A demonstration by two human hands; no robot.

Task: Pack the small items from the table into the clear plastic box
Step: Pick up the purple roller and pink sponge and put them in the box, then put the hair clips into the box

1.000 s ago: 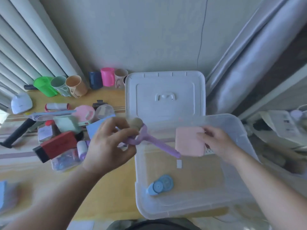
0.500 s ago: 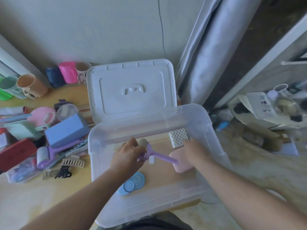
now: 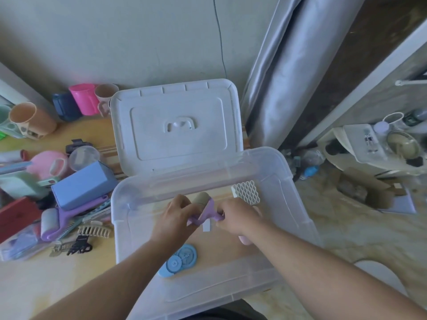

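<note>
While both hands meet inside the clear plastic box (image 3: 298, 218), the purple lint roller (image 3: 208, 210) sits between them: the left hand (image 3: 175, 218) has its grip curled round the roller end, and the right hand (image 3: 235, 219) has come across to pinch the handle, so both grips are clamped on the same tool. A second ago the left hand alone carried this roller above the box edge while the right hand was setting down a pink pad; now the roller is low inside the box, near the floor. That suggests it is being laid down or turned to fit, and the count of packed things is about to rise by one.

Just beyond the right grip a white honeycomb-patterned block (image 3: 246, 192) leans at the far wall of the box. Under the right wrist a soft-looking pink pad (image 3: 245, 240) peeks out. Nearer the person than the left grip lies a round blue correction tape (image 3: 182, 259), smooth hard plastic. The box walls are see-through and glossy, with rounded corners; its white lid (image 3: 175, 125), ribbed with a moulded handle, stands propped open behind it.

Left of the left grip, the tabletop (image 3: 69, 273) carries much unpacked: a second purple roller (image 3: 57, 218), a blue block (image 3: 83, 183), a toothed beige hair clip (image 3: 94, 230) and a black hair clip (image 3: 79, 247). Plenty remains to do.
</note>
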